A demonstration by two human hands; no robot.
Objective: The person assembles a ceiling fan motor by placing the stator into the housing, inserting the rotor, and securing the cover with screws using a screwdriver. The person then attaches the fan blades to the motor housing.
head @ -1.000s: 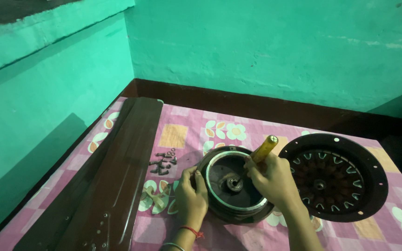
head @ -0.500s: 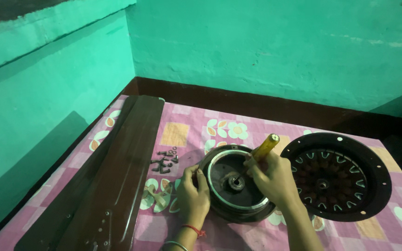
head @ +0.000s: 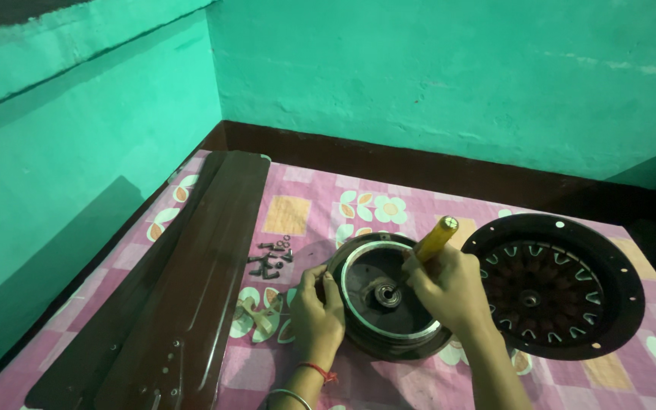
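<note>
Screwdriver point(head: 428, 247) gripped in our right hand point(head: 449, 287) probes the fan motor housing point(head: 389, 300), whose rim our left hand point(head: 316, 315) clasps, beside loose screws point(head: 271, 258).

A round, dark motor housing point(head: 389, 300) lies open side up on the pink flowered cloth, just left of a wider dark disc. A pale metal ring runs around inside its rim, and a small bearing point(head: 386, 295) sits at its centre. The left hand point(head: 317, 315) grips the housing's left rim. The right hand point(head: 449, 288) holds a screwdriver point(head: 428, 247) with a yellow handle; it slants down to the left, its thin shaft pointing at the bearing, its handle end up.
</note>
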